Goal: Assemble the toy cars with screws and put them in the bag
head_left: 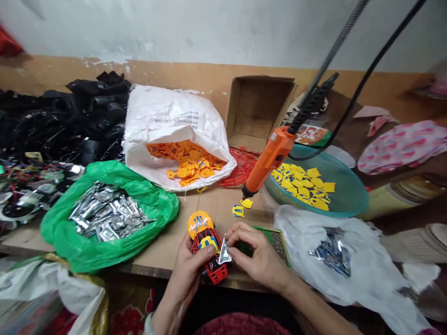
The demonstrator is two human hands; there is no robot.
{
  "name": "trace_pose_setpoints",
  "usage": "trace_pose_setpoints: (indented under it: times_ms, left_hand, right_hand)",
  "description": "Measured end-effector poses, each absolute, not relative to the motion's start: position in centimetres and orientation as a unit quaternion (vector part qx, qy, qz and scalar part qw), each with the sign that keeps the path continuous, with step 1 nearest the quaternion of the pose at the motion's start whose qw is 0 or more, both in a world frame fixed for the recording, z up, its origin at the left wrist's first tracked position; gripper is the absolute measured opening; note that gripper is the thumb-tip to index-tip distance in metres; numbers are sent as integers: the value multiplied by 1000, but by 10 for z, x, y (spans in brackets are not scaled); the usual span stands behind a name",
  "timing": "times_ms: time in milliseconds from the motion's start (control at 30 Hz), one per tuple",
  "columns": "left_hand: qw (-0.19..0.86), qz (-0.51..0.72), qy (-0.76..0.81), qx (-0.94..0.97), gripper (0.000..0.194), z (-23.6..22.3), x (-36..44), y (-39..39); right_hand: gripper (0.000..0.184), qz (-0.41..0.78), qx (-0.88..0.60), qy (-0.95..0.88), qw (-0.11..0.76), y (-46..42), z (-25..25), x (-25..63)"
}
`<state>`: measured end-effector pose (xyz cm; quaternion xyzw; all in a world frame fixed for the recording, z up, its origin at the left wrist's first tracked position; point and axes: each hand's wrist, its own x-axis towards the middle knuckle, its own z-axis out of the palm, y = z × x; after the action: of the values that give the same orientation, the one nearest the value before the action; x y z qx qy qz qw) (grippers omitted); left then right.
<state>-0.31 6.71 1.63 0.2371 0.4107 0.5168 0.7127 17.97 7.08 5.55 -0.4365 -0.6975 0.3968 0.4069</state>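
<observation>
My left hand [185, 270] grips a small red toy car body [209, 253] with a rounded orange-yellow part [200, 224] at its top end. My right hand [256, 255] pinches a crumpled silver foil piece [225, 254] against the side of the toy. Above the table, an orange electric screwdriver [268, 157] hangs from a black cord, its tip just above small yellow printed pieces [246, 203].
A green bag [108, 242] holds silver foil pieces, and a white sack [171, 121] holds orange pieces. A teal basin [349, 190] holds yellow pieces. A white plastic bag [349, 260] with blue-silver foil lies to the right. Black plastic parts [70, 121] are heaped at left, behind which stands an open cardboard box [256, 109].
</observation>
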Motion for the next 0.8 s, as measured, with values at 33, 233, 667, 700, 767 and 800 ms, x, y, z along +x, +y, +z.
trace_pose_setpoints:
  times_ms: [33,233,667,700,767,800]
  left_hand:
    - [713,520,407,236,55,16,-5,67]
    - [702,543,407,215,54,15,-14,67]
    - [680,563,419,211,56,21,-19,65]
    - [681,563,419,209,57,20,-19,65]
    - [680,563,420,209,59,19,-20,64]
    - [679,563,420,212,61,19,-20,64]
  right_hand:
    - [14,400,-442,-689,412,72,52,174]
    - [31,488,-493,-555,459,83,38,153]
    - [45,468,-536,-534,457,95,34,139]
    - [40,471,-535,-521,469,95,33,136]
    - [27,472,-535,-503,487,94,31,132]
    - [21,471,-536,-499,492,92,30,131]
